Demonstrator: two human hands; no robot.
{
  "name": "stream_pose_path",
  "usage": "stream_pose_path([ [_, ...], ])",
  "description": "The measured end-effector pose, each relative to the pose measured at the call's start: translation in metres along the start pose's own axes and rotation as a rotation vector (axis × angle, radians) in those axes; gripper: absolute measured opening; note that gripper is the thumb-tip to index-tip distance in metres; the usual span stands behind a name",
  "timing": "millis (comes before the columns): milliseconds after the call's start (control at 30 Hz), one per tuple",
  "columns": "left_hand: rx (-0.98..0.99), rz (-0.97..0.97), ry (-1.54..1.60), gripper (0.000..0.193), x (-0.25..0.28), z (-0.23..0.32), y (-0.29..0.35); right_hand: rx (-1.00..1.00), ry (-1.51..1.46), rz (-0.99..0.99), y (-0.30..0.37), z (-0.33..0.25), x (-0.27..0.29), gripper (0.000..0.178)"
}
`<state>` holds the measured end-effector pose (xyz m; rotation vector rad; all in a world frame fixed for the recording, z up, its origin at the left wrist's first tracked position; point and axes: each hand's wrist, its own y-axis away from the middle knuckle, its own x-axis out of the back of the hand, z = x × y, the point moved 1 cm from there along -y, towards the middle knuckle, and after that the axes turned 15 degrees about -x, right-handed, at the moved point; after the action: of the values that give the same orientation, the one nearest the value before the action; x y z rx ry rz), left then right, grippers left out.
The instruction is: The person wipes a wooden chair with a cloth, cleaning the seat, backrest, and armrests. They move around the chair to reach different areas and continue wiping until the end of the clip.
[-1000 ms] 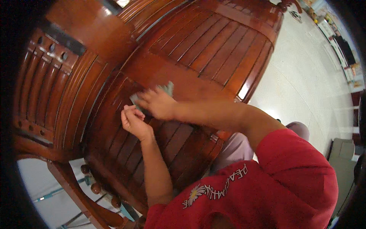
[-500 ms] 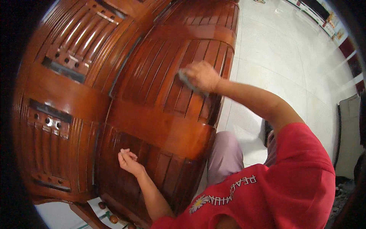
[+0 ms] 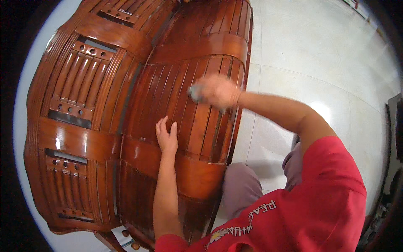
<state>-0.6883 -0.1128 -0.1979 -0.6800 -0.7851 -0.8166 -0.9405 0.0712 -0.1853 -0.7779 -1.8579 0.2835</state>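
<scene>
A brown, glossy wooden bench has a slatted seat (image 3: 163,86) running away from me. My right hand (image 3: 220,91), blurred by motion, is closed round a greyish-green cloth (image 3: 194,93) over the slats near the seat's front edge. Part of the cloth is hidden behind the fingers. Nearer to me, my left hand (image 3: 168,137) is above the seat by a smooth cross band (image 3: 193,174). Its fingers are apart and hold nothing. Whether that hand touches the wood, I cannot tell.
Along the left rises the bench's carved backrest (image 3: 79,134), with slatted openings and a wavy top edge. Pale floor tiles (image 3: 289,54) lie to the right of the seat. My knees (image 3: 241,189) are close to its front edge. A dark-edged object (image 3: 392,126) stands at the far right.
My left hand has moved forward and to the right over the seat, and its fingers have spread. The right hand with the cloth has shifted slightly. The whole view has shifted too.
</scene>
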Motion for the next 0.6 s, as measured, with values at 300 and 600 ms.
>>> stream_pose_path([
  [300, 0.02, -0.065, -0.182, 0.055, -0.028, 0.008, -0.004, -0.111, -0.229, -0.16, 0.016, 0.045, 0.007, 0.035],
  [600, 0.072, -0.058, -0.226, 0.05, -0.025, 0.014, -0.007, 0.33, -0.223, 0.033, 0.014, 0.157, 0.044, 0.042],
])
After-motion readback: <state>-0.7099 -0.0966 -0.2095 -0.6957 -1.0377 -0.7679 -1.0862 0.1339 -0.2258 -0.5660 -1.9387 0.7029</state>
